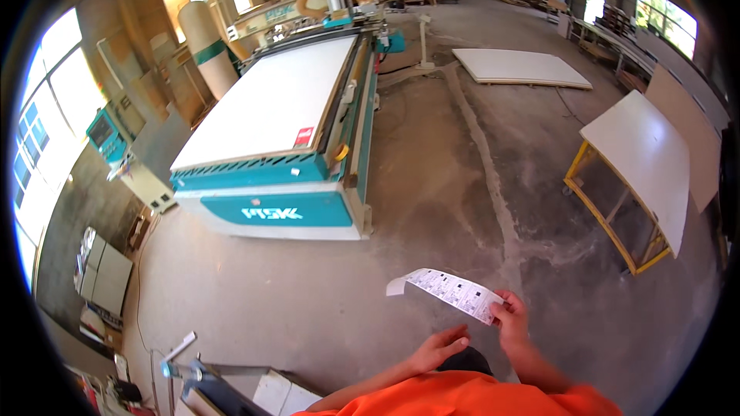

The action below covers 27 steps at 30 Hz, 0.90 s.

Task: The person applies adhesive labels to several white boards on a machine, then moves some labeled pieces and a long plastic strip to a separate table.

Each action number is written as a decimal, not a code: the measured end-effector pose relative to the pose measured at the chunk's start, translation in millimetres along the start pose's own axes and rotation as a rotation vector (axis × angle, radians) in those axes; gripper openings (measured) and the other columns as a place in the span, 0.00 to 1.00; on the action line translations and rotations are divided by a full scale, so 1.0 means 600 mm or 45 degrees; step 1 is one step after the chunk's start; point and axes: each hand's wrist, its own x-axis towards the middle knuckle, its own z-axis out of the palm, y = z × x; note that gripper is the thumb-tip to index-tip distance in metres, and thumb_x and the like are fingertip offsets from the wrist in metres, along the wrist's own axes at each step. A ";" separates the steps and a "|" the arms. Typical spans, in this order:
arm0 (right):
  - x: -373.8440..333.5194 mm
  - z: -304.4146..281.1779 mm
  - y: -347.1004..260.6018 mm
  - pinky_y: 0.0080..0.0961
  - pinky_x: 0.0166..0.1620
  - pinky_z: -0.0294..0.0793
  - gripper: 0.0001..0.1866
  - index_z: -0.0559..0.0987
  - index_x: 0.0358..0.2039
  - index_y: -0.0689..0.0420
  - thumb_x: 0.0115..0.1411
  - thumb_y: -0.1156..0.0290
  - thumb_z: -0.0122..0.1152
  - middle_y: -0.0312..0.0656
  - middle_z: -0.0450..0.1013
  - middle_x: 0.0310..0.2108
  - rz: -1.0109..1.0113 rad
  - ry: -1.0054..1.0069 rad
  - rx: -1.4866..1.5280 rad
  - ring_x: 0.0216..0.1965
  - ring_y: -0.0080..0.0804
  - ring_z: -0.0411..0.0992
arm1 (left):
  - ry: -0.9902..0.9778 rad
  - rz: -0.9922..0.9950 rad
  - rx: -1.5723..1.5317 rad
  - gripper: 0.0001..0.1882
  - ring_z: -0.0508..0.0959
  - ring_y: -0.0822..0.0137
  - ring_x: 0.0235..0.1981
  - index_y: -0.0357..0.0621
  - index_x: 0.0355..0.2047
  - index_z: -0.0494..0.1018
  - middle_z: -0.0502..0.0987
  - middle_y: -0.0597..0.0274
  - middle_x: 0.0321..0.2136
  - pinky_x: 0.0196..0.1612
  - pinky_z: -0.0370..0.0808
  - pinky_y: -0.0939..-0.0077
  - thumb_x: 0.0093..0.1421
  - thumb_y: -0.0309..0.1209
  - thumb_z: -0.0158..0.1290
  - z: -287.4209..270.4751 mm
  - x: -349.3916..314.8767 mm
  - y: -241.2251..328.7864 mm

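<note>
Bright orange shirt, bare forearms, no gloves.

My sleeves (pixel 462 397) are bright orange. The paper strip (pixel 451 291) in my right grip (pixel 512 322) is white with rows of small black print. The big machine (pixel 281 192) is teal and white, under a plain white sheet (pixel 270 104). The floor (pixel 432 185) is dusty grey-brown. The cart frame (pixel 609 223) is yellow.

Label strip (pixel 451 290): long, white, black-printed, near centre.
Sticker (pixel 304 137): small, red-white, on board's near right corner.
Screen (pixel 101 131): teal console, far left.
</note>
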 end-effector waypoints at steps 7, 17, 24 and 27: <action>0.273 -0.068 -0.049 0.23 0.32 0.76 0.09 0.72 0.35 0.65 0.52 0.78 0.56 0.44 0.74 0.29 0.215 0.019 0.061 0.27 0.29 0.74 | 0.165 -0.026 -0.858 0.16 0.74 0.63 0.42 0.34 0.43 0.69 0.75 0.58 0.39 0.48 0.69 0.70 0.61 0.35 0.48 -0.095 0.450 0.086; 0.763 -0.111 -0.191 0.21 0.33 0.74 0.06 0.72 0.31 0.65 0.53 0.78 0.57 0.44 0.76 0.28 0.162 -0.520 -0.502 0.30 0.27 0.76 | 0.550 0.338 -0.631 0.10 0.78 0.64 0.30 0.32 0.35 0.72 0.77 0.53 0.30 0.32 0.76 0.72 0.60 0.27 0.46 -0.341 0.953 0.486; 1.142 -0.165 -0.222 0.22 0.30 0.73 0.08 0.75 0.28 0.63 0.49 0.73 0.63 0.44 0.76 0.24 0.166 -0.227 -0.944 0.27 0.26 0.76 | 0.373 0.580 -0.651 0.10 0.78 0.64 0.34 0.31 0.38 0.71 0.77 0.52 0.35 0.35 0.77 0.71 0.60 0.27 0.46 -0.487 1.354 0.627; 1.282 -0.174 -0.264 0.24 0.30 0.72 0.09 0.76 0.27 0.62 0.47 0.71 0.65 0.45 0.76 0.24 0.058 -0.057 -1.163 0.26 0.28 0.76 | 0.252 0.566 -0.623 0.10 0.78 0.63 0.35 0.34 0.38 0.71 0.77 0.53 0.36 0.37 0.77 0.69 0.60 0.28 0.48 -0.517 1.517 0.678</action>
